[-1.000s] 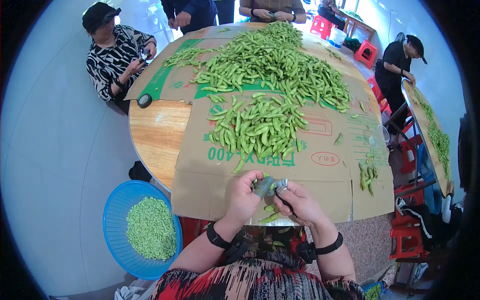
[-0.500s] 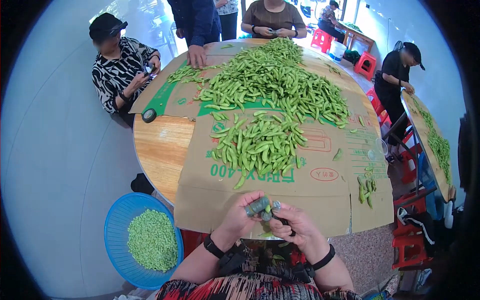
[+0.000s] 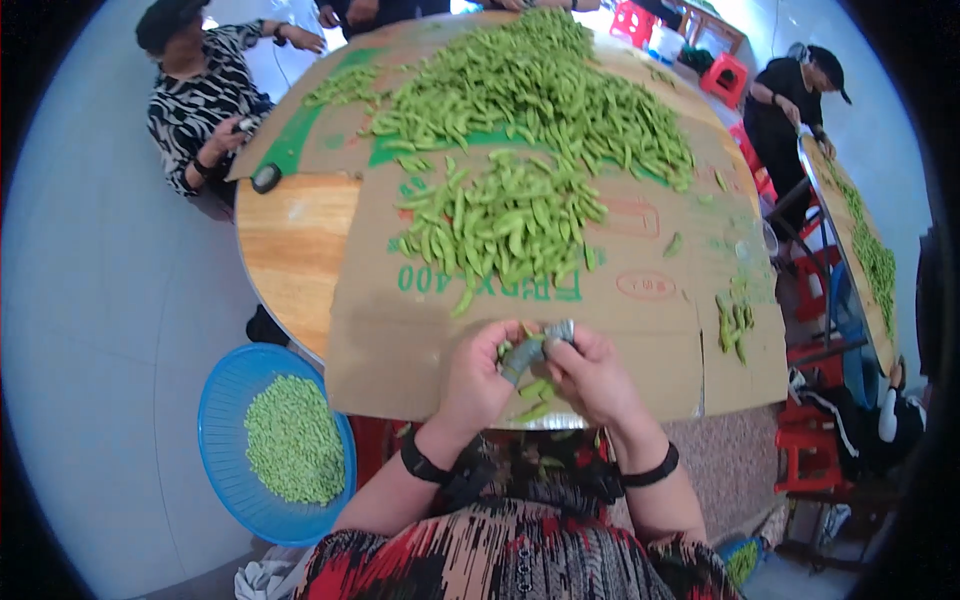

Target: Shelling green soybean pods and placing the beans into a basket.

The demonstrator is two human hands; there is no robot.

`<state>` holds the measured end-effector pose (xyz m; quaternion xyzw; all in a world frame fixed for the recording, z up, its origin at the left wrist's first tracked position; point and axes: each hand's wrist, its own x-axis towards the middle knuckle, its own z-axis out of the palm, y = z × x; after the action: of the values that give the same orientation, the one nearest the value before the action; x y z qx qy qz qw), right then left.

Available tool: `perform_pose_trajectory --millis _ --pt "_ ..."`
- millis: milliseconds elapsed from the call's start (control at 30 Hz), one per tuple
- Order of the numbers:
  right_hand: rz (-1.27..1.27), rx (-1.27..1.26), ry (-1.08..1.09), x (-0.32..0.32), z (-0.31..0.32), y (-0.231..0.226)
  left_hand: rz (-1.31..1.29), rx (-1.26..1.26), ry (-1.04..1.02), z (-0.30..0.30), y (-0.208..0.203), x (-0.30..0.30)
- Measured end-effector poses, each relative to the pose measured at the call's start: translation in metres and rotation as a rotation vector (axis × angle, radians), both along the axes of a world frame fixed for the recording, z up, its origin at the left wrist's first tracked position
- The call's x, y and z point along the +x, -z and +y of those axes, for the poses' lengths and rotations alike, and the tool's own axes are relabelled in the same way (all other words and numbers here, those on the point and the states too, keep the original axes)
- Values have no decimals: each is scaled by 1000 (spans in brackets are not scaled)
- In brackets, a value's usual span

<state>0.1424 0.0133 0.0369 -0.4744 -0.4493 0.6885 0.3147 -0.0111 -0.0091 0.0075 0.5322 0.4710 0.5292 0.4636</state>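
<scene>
Over the near edge of the cardboard, my left hand (image 3: 478, 372) and my right hand (image 3: 598, 382) meet, fingertips pinched together. Some fingers on both are wrapped in grey-green tape or covers. Bits of a green bean pod (image 3: 506, 349) show between the fingers of my left hand, and my right fingers press against the same spot; the grip partly hides it. Just below the hands lie a few loose pods (image 3: 537, 392). Ahead of them spreads a small heap of bean pods (image 3: 505, 225), joined to a much larger pile (image 3: 530, 90) behind.
Flattened cardboard (image 3: 400, 350) covers most of the round wooden table (image 3: 290, 235). A blue basket (image 3: 215, 420) of shelled beans stands low on the left. Several darker pods (image 3: 735, 325) lie at the right, a tape roll (image 3: 266, 178) at the left. Other people work around; red stools (image 3: 805, 450) stand right.
The view has tilted, so table and basket sit higher. My hands have moved forward over the cardboard, still together. The person at left now stretches an arm out; a dark-sleeved person's hand has left the pods.
</scene>
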Motion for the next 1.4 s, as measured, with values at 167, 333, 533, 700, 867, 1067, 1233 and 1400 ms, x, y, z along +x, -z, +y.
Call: perform_pose_trajectory --millis 167,333,533,700,867,1067,1233,1400 --pt "-83 152 -127 5 10 3 -334 -70 -24 4 14 -5" --pt "-1079 815 -40 11 56 -16 20 8 234 -2 -3 -9" --pt "-1194 860 -160 16 70 -5 69 10 269 -7 -10 -6" --pt "-1103 844 -163 15 45 -12 145 136 75 -7 -8 -2" --pt "-135 57 -223 19 17 -18 408 293 40 -8 -17 6" --pt "50 54 -78 25 6 -7 -121 -133 59 -4 -6 0" --pt "135 15 -192 17 -7 -9 -455 -210 50 -2 -7 -2" --pt "215 -5 -215 14 -8 -5 -361 -147 33 2 -4 1"
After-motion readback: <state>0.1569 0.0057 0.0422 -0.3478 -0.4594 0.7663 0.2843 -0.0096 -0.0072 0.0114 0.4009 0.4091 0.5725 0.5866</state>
